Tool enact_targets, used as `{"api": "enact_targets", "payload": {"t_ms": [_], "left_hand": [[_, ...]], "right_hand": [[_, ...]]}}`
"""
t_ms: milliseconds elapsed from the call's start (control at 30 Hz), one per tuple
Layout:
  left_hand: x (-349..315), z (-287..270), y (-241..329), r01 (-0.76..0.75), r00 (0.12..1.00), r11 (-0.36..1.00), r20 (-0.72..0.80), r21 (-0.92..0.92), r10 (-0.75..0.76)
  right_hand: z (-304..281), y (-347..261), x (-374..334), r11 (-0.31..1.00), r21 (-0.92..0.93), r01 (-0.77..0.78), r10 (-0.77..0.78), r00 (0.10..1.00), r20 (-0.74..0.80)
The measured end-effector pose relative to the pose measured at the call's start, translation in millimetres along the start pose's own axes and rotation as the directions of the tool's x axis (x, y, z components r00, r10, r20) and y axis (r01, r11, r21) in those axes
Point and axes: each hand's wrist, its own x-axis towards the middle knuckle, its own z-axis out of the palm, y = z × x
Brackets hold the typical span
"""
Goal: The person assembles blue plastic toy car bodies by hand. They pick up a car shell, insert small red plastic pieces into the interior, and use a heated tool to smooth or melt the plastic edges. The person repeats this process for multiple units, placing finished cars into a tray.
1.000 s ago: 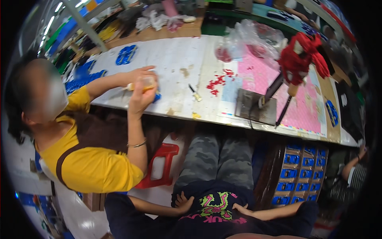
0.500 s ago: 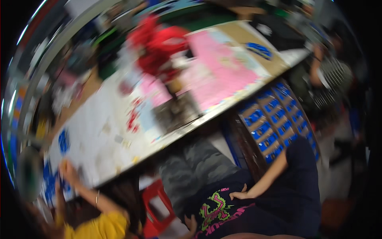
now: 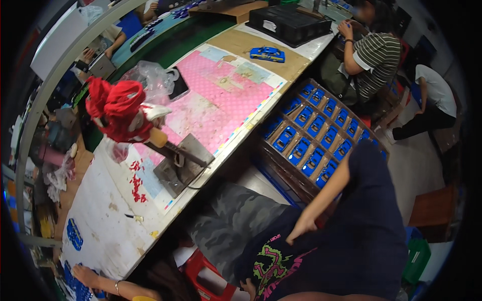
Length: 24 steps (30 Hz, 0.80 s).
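Note:
My right hand (image 3: 303, 228) is at the front of my dark T-shirt (image 3: 346, 246), its fingers closed together on the fabric beside the bright print. Low in the view, my left hand (image 3: 248, 288) is partly visible at the shirt's other side, fingers bent against the cloth. Ahead on the workbench stands a bench device (image 3: 175, 158) on a metal base, its top wrapped in red cloth (image 3: 118, 110). Small red parts (image 3: 136, 183) lie scattered left of its base.
Stacked trays of blue toy cars (image 3: 314, 133) stand right of my legs. A blue toy car (image 3: 267, 54) lies on cardboard near a black crate (image 3: 288, 25). A co-worker's hand (image 3: 85, 276) rests at lower left, near a red stool (image 3: 203, 273). Others sit at right.
The view has turned and steadied, so the bench sits further left and more people show at right. My right hand's fingers have drawn together at the shirt. The yellow-sleeved co-worker is mostly out of view.

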Motion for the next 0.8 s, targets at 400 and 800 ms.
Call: {"api": "enact_targets", "payload": {"t_ms": [400, 800], "left_hand": [[-43, -3, 4, 0.081, 0.992, 0.995, 0.091, 0.061, -0.087], [-14, -49, 303, -0.859, 0.498, 0.488, -0.029, -0.156, 0.867]], "right_hand": [[-285, 108, -333, 0.959, 0.281, 0.039, 0.168, -0.876, -0.453], [-305, 116, -281, 0.949, 0.258, -0.18, -0.132, -0.973, -0.19]]}}
